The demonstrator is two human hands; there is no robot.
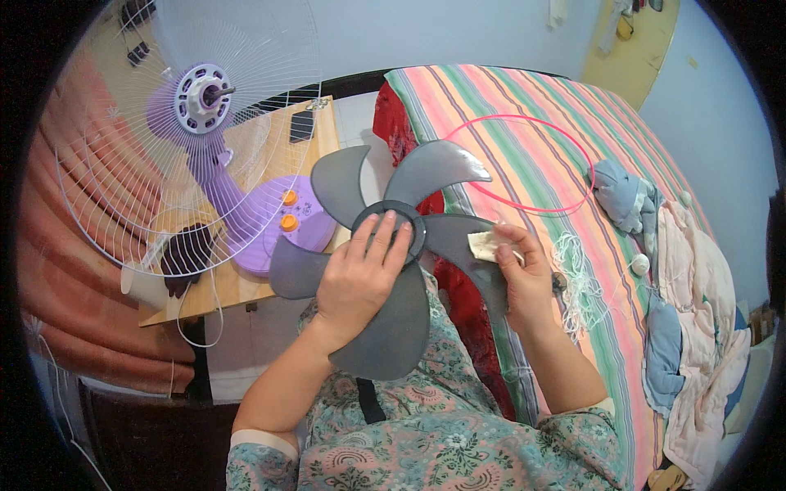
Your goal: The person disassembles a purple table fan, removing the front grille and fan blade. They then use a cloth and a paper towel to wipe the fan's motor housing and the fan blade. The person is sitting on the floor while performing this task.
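A grey plastic five-bladed fan impeller (393, 334) lies over my lap, its hub facing up. My left hand (362, 276) holds it by the hub, fingers spread across the centre and thumb hidden. Between the thumb and fingers of my right hand (525, 270) is a small folded cream cloth (485, 245), against the blade on the right. On the left stands a purple table fan (215, 172) with its motor shaft bare. Its white wire rear grille (123, 227) is fitted behind the shaft.
The fan stands on a wooden table (202, 301) with a black phone (301, 126), a dark cloth (187, 251) and a white cup (141, 284). On the striped bed (491, 92) lie a pink ring (577, 144), tangled white cord (577, 288) and crumpled clothes (688, 264).
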